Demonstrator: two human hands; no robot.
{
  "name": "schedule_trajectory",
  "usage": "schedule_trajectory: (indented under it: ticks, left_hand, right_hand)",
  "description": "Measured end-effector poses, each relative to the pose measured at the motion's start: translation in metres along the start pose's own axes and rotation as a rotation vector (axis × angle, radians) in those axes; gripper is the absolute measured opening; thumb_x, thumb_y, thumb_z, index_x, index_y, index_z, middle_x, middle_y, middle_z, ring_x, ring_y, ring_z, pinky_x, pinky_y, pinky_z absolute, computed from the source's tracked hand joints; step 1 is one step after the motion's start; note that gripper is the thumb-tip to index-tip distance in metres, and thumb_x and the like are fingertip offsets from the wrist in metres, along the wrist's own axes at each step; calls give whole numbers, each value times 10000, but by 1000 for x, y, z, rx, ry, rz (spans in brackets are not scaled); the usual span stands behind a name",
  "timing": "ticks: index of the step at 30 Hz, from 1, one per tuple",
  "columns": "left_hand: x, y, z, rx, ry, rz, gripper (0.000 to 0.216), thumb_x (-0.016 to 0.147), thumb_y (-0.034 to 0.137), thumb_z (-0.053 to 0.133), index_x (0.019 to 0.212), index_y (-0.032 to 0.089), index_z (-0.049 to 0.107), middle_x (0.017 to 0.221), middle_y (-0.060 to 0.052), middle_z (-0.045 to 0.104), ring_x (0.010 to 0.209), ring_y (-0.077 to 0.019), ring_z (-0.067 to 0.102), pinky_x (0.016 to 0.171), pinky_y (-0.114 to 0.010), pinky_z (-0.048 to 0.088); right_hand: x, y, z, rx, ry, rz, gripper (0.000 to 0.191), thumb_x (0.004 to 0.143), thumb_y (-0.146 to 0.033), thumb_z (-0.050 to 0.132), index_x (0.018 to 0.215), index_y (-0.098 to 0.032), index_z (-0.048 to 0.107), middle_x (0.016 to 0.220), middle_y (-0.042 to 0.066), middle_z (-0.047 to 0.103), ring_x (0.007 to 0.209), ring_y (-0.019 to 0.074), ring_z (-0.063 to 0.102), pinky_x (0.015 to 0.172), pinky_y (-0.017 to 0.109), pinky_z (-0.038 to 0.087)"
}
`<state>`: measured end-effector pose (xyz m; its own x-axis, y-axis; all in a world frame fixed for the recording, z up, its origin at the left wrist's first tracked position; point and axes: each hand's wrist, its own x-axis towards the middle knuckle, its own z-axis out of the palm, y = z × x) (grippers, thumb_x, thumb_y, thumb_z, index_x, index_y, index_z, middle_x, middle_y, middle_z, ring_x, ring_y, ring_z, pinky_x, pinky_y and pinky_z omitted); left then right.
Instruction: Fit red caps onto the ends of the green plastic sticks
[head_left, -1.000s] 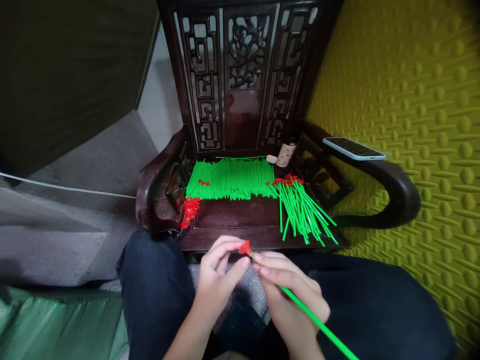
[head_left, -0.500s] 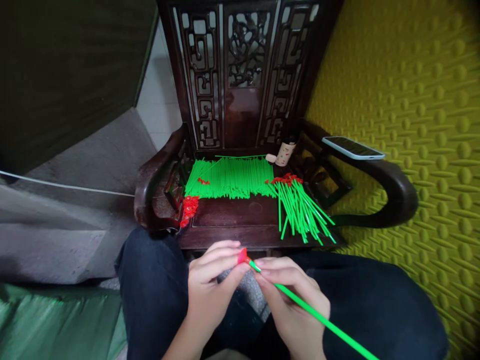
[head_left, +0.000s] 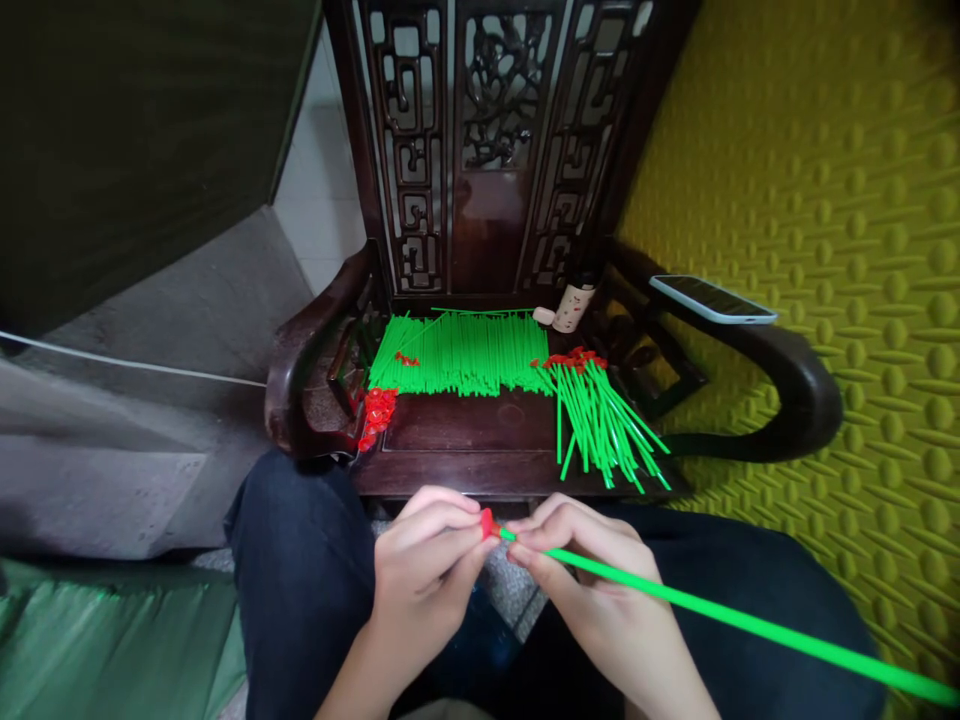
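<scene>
My left hand point(head_left: 424, 560) pinches a small red cap point(head_left: 487, 522) at the tip of a long green stick point(head_left: 720, 615). My right hand point(head_left: 592, 590) pinches that stick just behind the cap, and the stick runs off to the lower right. Both hands hover over my lap in front of a dark wooden chair point(head_left: 465, 440). On its seat lie a wide row of plain green sticks point(head_left: 457, 352), a fanned pile of red-tipped sticks point(head_left: 600, 415) at the right, and loose red caps point(head_left: 377, 410) at the left.
A phone point(head_left: 712, 298) rests on the chair's right armrest. A small white bottle point(head_left: 574, 305) stands at the back of the seat. A yellow padded wall is to the right, a grey floor and green cloth point(head_left: 112, 640) to the left.
The stick has swung flatter, its far end now pointing more to the right. My hands have dropped slightly and the cap sits closer against the stick's tip.
</scene>
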<state>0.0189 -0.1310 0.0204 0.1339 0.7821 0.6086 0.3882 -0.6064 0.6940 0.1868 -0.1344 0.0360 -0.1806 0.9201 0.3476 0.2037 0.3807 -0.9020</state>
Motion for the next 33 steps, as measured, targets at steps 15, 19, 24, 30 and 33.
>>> schedule_trajectory:
  ticks: [15, 19, 24, 30, 33]
  left_hand:
    - [-2, 0, -11, -58, 46, 3, 309, 688, 37, 690, 946, 207, 696, 875, -52, 707, 911, -218, 600, 785, -395, 515]
    - [-3, -8, -8, -193, 2, -85, 323, 746, 30, 627, 986, 236, 695, 963, -62, 693, 1025, -233, 559, 872, -436, 467]
    - [-3, -11, -4, -287, -32, -143, 332, 756, 52, 622, 1019, 245, 682, 1017, -66, 674, 1041, -228, 547, 888, -421, 450]
    - [-5, -10, -3, -287, -11, -238, 327, 769, 88, 626, 1048, 254, 659, 1095, -66, 638, 1036, -215, 568, 865, -369, 472]
    - [-7, -10, -2, -285, 9, -285, 301, 772, 92, 628, 1021, 257, 663, 1100, -59, 636, 1030, -207, 582, 866, -350, 477]
  right_hand:
    - [-16, 11, 36, 375, 319, 89, 213, 764, -68, 672, 874, -251, 665, 847, 12, 703, 781, 152, 688, 663, 232, 574]
    - [-15, 7, 43, 581, 465, 228, 279, 746, -103, 711, 961, -260, 624, 831, 0, 720, 677, 133, 705, 652, 226, 601]
    - [-14, 6, 36, 608, 397, 139, 138, 722, -83, 725, 742, -205, 663, 817, 18, 691, 775, 152, 702, 691, 236, 602]
    - [-17, 9, 41, 608, 370, 141, 143, 704, -151, 758, 814, -214, 692, 974, 43, 661, 797, 165, 708, 694, 236, 599]
    - [-17, 8, 43, 516, 366, 103, 164, 733, -82, 709, 817, -223, 697, 874, 30, 679, 778, 164, 706, 694, 254, 598]
